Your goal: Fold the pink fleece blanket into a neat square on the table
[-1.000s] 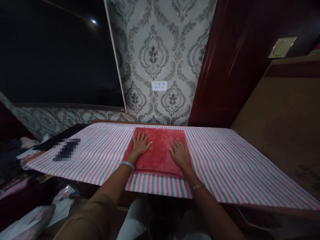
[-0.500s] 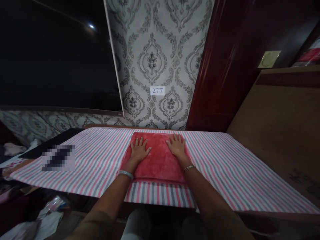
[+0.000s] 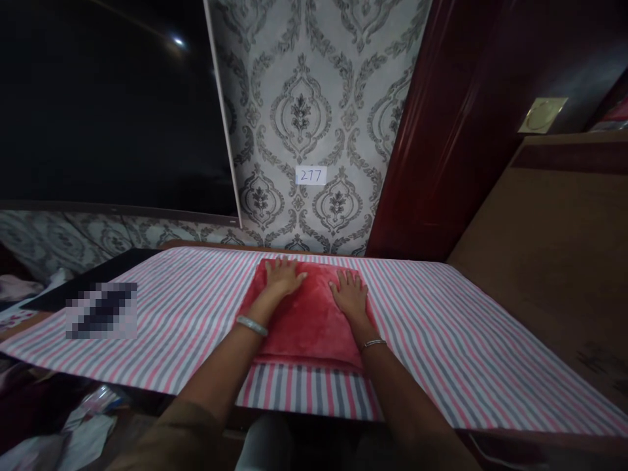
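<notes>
A red, plush-looking folded cloth lies flat in the middle of a striped tablecloth. My left hand rests on its far left part, fingers spread, a bracelet round the wrist. On the far right part lies my right hand, palm down with fingers apart and a thin bangle at the wrist. Both hands touch the top of the cloth and grip nothing. Folded layers show along its near edge.
A large dark screen hangs at the left. A paper label reading 277 is on the patterned wall. At the right stands a big cardboard box. A blurred-out dark object lies on the table's left side.
My left hand has slid away from me and slightly right across the red cloth. My right hand has come a little nearer. The view has shifted slightly.
</notes>
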A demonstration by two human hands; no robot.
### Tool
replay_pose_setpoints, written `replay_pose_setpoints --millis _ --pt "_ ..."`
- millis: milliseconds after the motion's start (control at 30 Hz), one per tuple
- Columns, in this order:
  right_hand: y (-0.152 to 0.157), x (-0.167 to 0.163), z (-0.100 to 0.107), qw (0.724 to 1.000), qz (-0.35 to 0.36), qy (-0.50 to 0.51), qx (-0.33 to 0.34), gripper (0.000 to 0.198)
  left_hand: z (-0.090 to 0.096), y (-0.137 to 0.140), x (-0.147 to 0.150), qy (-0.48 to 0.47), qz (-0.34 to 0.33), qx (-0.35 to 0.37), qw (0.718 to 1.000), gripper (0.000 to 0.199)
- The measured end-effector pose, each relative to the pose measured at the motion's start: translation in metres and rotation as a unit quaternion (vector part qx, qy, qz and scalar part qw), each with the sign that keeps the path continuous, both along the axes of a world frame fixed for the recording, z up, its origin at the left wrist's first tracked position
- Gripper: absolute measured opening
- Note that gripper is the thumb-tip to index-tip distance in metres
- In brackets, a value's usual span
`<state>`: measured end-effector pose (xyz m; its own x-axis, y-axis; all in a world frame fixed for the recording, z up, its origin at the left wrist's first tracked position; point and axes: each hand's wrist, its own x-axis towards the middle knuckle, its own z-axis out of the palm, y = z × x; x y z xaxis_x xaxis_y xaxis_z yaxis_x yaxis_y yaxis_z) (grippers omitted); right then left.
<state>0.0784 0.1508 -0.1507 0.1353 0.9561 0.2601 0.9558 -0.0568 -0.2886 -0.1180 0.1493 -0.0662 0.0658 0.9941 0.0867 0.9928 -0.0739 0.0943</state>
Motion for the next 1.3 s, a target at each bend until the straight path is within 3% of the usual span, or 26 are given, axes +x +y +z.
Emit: replay_pose_setpoints --millis 67,267,367,533,700,767,833,900,1033,1133,1300 --pt "0.0 0.0 -0.001 1.0 -0.003 0.001 -0.004 0.061 -0.004 0.01 0.003 -0.01 -0.019 0.019 1.0 0.064" --pt "0.001 0.001 -0.001 1.0 0.003 -0.003 -0.012 0.061 -0.058 0.031 -0.025 -0.023 0.028 0.028 0.999 0.065" --pt "0.001 0.002 -0.001 1.0 0.0 -0.007 -0.016 0.061 -0.07 0.035 -0.03 -0.023 0.031 0.039 0.998 0.068" --pt "-0.001 0.001 0.0 1.0 0.0 0.001 -0.015 0.061 -0.067 0.039 -0.028 -0.029 0.033 0.017 0.999 0.071" --pt "-0.002 0.001 0.001 1.0 0.003 0.005 -0.018 0.063 -0.039 0.033 -0.024 -0.03 0.041 -0.054 0.997 0.072" --pt "-0.001 0.002 0.002 1.0 0.001 0.007 -0.023 0.063 -0.027 0.019 -0.022 -0.014 0.036 -0.036 0.999 0.07" --pt "0.0 0.002 0.002 1.0 0.002 0.01 -0.024 0.064 -0.022 0.0 -0.022 0.005 0.008 0.029 1.0 0.068" --pt "0.0 0.002 0.001 1.0 0.005 0.012 -0.021 0.064 -0.027 -0.019 -0.026 0.019 -0.018 0.07 0.997 0.067" --pt "-0.001 0.003 -0.002 1.0 0.008 0.014 -0.016 0.064 -0.05 -0.041 -0.044 0.008 0.024 0.005 1.0 0.068" --pt "-0.001 0.006 0.0 0.999 0.011 0.007 -0.03 0.064 -0.061 -0.042 -0.052 -0.007 0.032 0.003 0.999 0.07" --pt "-0.012 -0.002 0.03 0.997 0.009 0.029 -0.066 0.062 -0.061 -0.039 -0.051 -0.02 0.025 0.01 0.999 0.071"
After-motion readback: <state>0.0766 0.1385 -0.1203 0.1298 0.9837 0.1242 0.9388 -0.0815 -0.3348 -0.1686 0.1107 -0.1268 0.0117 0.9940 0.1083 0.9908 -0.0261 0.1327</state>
